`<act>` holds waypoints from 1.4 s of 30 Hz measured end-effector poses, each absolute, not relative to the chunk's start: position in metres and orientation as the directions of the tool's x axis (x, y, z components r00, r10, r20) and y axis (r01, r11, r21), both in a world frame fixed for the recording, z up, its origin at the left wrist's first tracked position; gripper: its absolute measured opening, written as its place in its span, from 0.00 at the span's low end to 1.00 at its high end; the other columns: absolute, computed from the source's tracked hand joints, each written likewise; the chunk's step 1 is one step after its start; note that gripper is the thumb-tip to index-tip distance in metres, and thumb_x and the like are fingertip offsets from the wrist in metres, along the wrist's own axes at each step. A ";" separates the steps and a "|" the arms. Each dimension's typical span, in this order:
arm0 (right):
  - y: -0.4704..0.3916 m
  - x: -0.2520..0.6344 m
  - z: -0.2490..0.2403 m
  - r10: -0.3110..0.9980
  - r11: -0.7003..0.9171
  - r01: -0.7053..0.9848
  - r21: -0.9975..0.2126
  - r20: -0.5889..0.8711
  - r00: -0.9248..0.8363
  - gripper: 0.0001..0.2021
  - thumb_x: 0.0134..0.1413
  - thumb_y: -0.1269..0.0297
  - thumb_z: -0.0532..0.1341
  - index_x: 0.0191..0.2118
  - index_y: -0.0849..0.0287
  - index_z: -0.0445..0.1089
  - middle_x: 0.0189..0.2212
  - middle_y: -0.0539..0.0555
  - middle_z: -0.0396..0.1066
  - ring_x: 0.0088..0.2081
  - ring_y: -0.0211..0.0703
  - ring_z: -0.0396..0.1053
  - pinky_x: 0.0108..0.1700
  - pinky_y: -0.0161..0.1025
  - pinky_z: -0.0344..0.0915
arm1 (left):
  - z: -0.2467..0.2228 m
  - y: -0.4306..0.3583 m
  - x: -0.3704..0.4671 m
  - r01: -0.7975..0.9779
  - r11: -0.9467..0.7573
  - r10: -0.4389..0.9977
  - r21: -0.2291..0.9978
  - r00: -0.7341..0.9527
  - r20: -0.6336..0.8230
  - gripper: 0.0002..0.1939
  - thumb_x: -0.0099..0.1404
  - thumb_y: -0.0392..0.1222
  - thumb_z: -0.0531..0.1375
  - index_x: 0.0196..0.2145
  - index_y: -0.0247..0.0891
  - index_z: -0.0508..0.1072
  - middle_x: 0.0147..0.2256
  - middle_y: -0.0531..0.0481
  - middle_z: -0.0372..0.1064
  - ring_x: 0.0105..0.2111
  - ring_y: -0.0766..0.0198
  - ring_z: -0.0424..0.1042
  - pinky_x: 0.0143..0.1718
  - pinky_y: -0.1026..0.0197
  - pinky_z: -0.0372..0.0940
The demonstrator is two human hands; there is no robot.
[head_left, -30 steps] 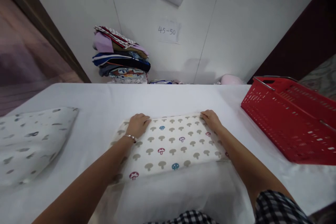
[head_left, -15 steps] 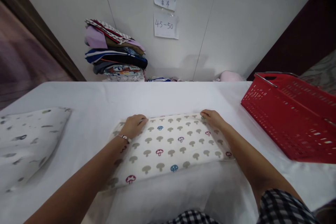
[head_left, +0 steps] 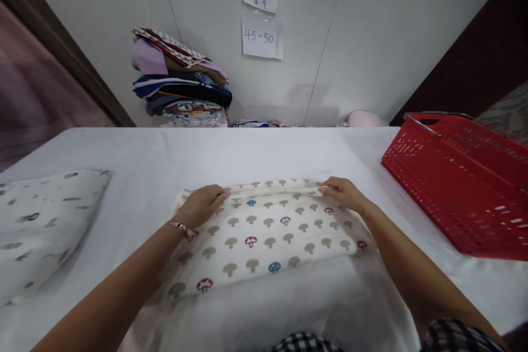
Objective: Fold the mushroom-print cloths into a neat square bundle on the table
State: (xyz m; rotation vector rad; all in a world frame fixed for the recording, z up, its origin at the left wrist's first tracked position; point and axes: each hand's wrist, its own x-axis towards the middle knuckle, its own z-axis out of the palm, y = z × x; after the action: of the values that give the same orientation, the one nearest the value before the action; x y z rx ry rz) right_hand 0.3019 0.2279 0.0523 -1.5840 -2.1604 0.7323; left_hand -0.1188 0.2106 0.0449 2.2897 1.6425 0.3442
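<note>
A white cloth with a mushroom print (head_left: 264,239) lies folded into a wide band in front of me. My left hand (head_left: 203,204) has its fingers closed on the cloth's far edge, left of the middle. At the far right part of that edge, my right hand (head_left: 341,191) pinches the fabric between thumb and fingers. Between the two hands the upper layer is lifted into a ridge, and a strip of the print shows behind it. The fingertips under the fabric are hidden.
A second white printed cloth (head_left: 49,225) lies on the white-covered table (head_left: 264,151) at the left. To the right stands a red perforated basket (head_left: 462,187) with metal handles. Beyond the table, folded fabrics (head_left: 181,80) are piled against the wall under paper signs (head_left: 262,33).
Both hands have come slightly nearer to me with the far edge of the upper layer. A ridge and a strip of cloth behind it now show.
</note>
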 end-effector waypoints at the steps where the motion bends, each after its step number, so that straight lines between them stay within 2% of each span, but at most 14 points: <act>1: 0.226 0.303 0.053 0.950 0.233 0.764 -0.602 -0.027 -0.312 0.18 0.54 0.49 0.54 0.35 0.56 0.73 0.32 0.53 0.73 0.34 0.42 0.67 0.36 0.36 0.61 | 0.045 0.209 -0.120 0.872 -0.308 0.946 0.380 0.325 0.021 0.20 0.66 0.53 0.43 0.29 0.40 0.68 0.31 0.49 0.70 0.31 0.61 0.68 0.35 0.60 0.60; 5: 0.240 0.303 0.046 0.963 0.203 0.807 -0.555 -0.038 -0.269 0.18 0.54 0.49 0.53 0.32 0.56 0.73 0.31 0.53 0.73 0.33 0.43 0.68 0.36 0.36 0.61 | 0.038 0.222 -0.117 0.896 -0.285 0.955 0.340 0.295 0.024 0.20 0.66 0.52 0.43 0.32 0.39 0.69 0.34 0.47 0.71 0.34 0.59 0.68 0.36 0.59 0.60; 11: 0.281 0.295 0.017 0.972 0.188 0.909 -0.372 -0.062 -0.226 0.14 0.55 0.55 0.53 0.31 0.56 0.72 0.33 0.53 0.73 0.35 0.42 0.68 0.35 0.34 0.59 | 0.017 0.254 -0.106 0.955 -0.219 0.973 0.201 0.228 -0.020 0.21 0.66 0.50 0.42 0.32 0.38 0.69 0.34 0.45 0.70 0.35 0.57 0.69 0.35 0.57 0.60; 14: 0.284 0.295 0.013 0.968 0.172 0.910 -0.378 -0.109 -0.228 0.14 0.55 0.55 0.53 0.30 0.56 0.72 0.29 0.51 0.73 0.32 0.41 0.68 0.33 0.34 0.59 | 0.010 0.254 -0.109 0.945 -0.233 0.971 0.231 0.238 0.006 0.21 0.66 0.51 0.42 0.32 0.38 0.69 0.34 0.46 0.70 0.35 0.58 0.68 0.35 0.58 0.59; 19: 0.283 0.307 0.025 0.962 0.093 0.921 -0.379 -0.204 -0.182 0.20 0.54 0.47 0.52 0.30 0.57 0.73 0.27 0.53 0.73 0.29 0.42 0.69 0.31 0.35 0.60 | 0.009 0.250 -0.115 0.906 -0.246 0.968 0.344 0.245 0.050 0.19 0.65 0.51 0.45 0.33 0.39 0.69 0.35 0.47 0.70 0.36 0.60 0.67 0.38 0.59 0.60; 25: 0.288 0.317 0.035 0.947 -0.002 0.948 -0.318 -0.306 -0.100 0.22 0.48 0.42 0.57 0.35 0.56 0.74 0.40 0.58 0.74 0.41 0.53 0.70 0.42 0.42 0.63 | 0.005 0.251 -0.116 0.878 -0.344 0.939 0.334 0.312 0.146 0.19 0.65 0.51 0.46 0.35 0.39 0.72 0.38 0.47 0.70 0.41 0.58 0.66 0.45 0.55 0.59; 28: 0.292 0.323 0.041 0.928 -0.125 0.930 -0.346 -0.372 -0.013 0.26 0.47 0.38 0.56 0.35 0.58 0.75 0.43 0.61 0.72 0.44 0.56 0.69 0.45 0.46 0.62 | 0.002 0.251 -0.118 0.879 -0.353 0.935 0.320 0.322 0.144 0.19 0.65 0.52 0.46 0.35 0.40 0.73 0.39 0.47 0.70 0.42 0.58 0.66 0.46 0.55 0.58; 31: 0.294 0.330 0.047 0.887 -0.258 0.883 -0.392 -0.458 0.055 0.27 0.48 0.39 0.56 0.36 0.60 0.75 0.44 0.64 0.71 0.42 0.55 0.70 0.42 0.47 0.65 | 0.001 0.252 -0.119 0.880 -0.355 0.935 0.315 0.327 0.139 0.20 0.65 0.53 0.46 0.36 0.41 0.73 0.39 0.47 0.70 0.41 0.58 0.66 0.46 0.55 0.58; 35: 0.290 0.342 0.048 0.841 -0.317 0.790 -0.525 -0.540 -0.022 0.21 0.51 0.46 0.57 0.39 0.58 0.75 0.42 0.61 0.73 0.37 0.49 0.72 0.37 0.43 0.68 | 0.001 0.252 -0.119 0.882 -0.358 0.934 0.307 0.334 0.130 0.20 0.65 0.53 0.46 0.37 0.42 0.73 0.38 0.47 0.70 0.40 0.58 0.66 0.45 0.56 0.59; 39: 0.286 0.355 0.038 0.832 -0.362 0.630 -0.687 -0.542 -0.113 0.16 0.54 0.52 0.55 0.35 0.57 0.75 0.40 0.58 0.75 0.37 0.46 0.72 0.37 0.40 0.69 | 0.003 0.251 -0.119 0.875 -0.357 0.934 0.328 0.329 0.140 0.19 0.64 0.54 0.48 0.34 0.42 0.73 0.37 0.47 0.70 0.40 0.58 0.67 0.43 0.56 0.59; 42: 0.286 0.365 0.031 0.842 -0.374 0.571 -0.730 -0.526 -0.121 0.13 0.52 0.59 0.55 0.32 0.57 0.75 0.35 0.55 0.76 0.34 0.43 0.72 0.36 0.38 0.68 | 0.005 0.251 -0.118 0.859 -0.368 0.930 0.357 0.332 0.159 0.17 0.63 0.53 0.49 0.33 0.41 0.72 0.38 0.47 0.69 0.39 0.59 0.67 0.43 0.57 0.60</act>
State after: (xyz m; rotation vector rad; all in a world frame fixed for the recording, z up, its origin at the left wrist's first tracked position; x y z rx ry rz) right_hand 0.3646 0.2858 0.0305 -1.8868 -1.5785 1.4936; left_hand -0.1180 0.2506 0.0048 2.3857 1.6286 0.5011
